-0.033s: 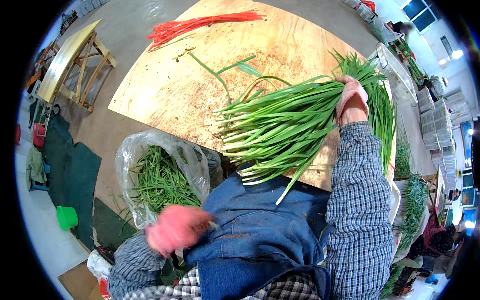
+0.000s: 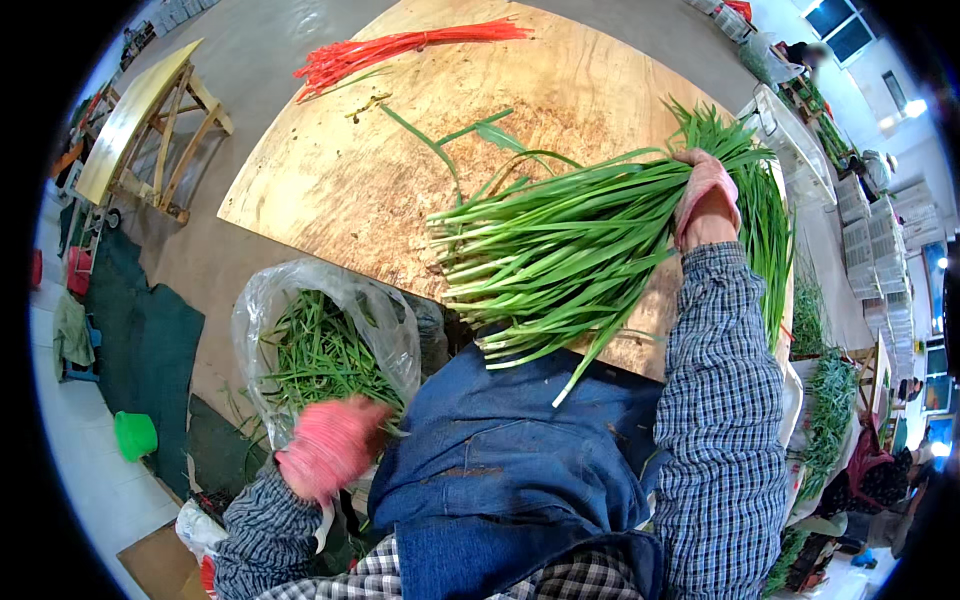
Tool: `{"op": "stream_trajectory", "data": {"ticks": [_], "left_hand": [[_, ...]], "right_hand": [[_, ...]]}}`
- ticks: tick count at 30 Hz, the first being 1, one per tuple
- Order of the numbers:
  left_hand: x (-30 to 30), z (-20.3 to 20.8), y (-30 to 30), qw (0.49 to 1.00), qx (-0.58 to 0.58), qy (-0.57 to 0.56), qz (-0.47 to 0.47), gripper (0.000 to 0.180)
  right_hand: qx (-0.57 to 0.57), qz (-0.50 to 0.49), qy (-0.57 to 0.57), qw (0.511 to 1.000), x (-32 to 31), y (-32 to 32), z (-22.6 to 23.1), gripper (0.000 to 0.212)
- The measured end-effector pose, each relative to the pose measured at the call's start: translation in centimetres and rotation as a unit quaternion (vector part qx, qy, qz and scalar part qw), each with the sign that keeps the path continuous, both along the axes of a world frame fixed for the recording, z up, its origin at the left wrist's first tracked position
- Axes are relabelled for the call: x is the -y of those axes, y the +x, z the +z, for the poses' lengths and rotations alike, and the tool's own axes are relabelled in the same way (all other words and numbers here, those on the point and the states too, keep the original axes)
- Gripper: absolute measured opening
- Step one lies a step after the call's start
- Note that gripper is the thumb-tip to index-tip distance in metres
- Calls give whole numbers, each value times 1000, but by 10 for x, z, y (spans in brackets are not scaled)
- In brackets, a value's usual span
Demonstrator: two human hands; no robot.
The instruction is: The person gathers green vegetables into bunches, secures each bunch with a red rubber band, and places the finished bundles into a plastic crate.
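Cloth in dark blue point(image 2: 510, 430) covers your lap, with brown specks on it. Just left of it is your left hand point(image 2: 335, 447) in a pink glove, at the near side of a clear plastic bag point(image 2: 255, 335) filled with cut green leaves point(image 2: 325, 360); the hand is blurred, and you cannot tell whether its fingers are closed on anything.

Ahead of your lap, a thick bunch of green stalks point(image 2: 570, 250) lies on the near right part of the wooden desk point(image 2: 310, 180). Its white ends point left, and one stalk hangs past the near edge. Your right hand point(image 2: 707, 195), in a paler pink glove, grips the bunch around its leafy part. More long green leaves point(image 2: 768, 230) lie just right of that hand.

Beyond the bunch, brown crumbs and a few loose leaves point(image 2: 425, 142) are scattered, and near the far edge lies a bundle of red strips point(image 2: 410, 50).

Left of the desk, a green basin point(image 2: 134, 436) stands apart; farther off is a trestle desk point(image 2: 140, 120). At far right are stacked pale boxes point(image 2: 870, 255), any markings too small to read.
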State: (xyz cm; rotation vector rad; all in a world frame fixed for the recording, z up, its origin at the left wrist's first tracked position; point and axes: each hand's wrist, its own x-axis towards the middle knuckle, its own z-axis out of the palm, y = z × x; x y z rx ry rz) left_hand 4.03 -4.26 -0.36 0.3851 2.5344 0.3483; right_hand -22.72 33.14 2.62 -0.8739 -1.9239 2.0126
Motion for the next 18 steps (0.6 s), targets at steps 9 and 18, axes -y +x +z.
{"op": "stream_trajectory", "data": {"ticks": [9, 18], "left_hand": [[-82, 22, -53, 871, -376, 296, 113, 14], [-91, -1, -69, 829, -143, 398, 366, 21]], "right_hand": [[-76, -8, -190, 979, 23, 27, 9, 26], [-131, -25, -208, 969, 46, 51, 26, 20]]}}
